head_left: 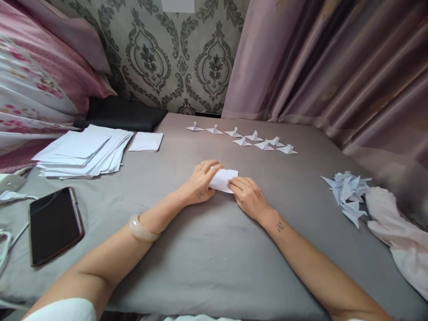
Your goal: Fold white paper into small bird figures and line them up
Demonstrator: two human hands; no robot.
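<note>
A small piece of white paper (223, 180), its edges straight and apparently folded, lies on the grey cloth in front of me. My left hand (202, 182) has its fingers curled over the paper's left end, thumb near the lower edge. The right end is pinched by my right hand (249, 196), thumb and fingers pressed at its lower right corner. Beyond the hands, folded paper cranes (254, 136) stand in two short rows.
Left of me are a large stack of white paper (80, 151), a smaller square stack (146, 141) and a phone (55, 226) beside white cables. A pile of folded paper cranes (349, 191) lies at the right, touching pale crumpled cloth (397, 236). Curtains hang behind.
</note>
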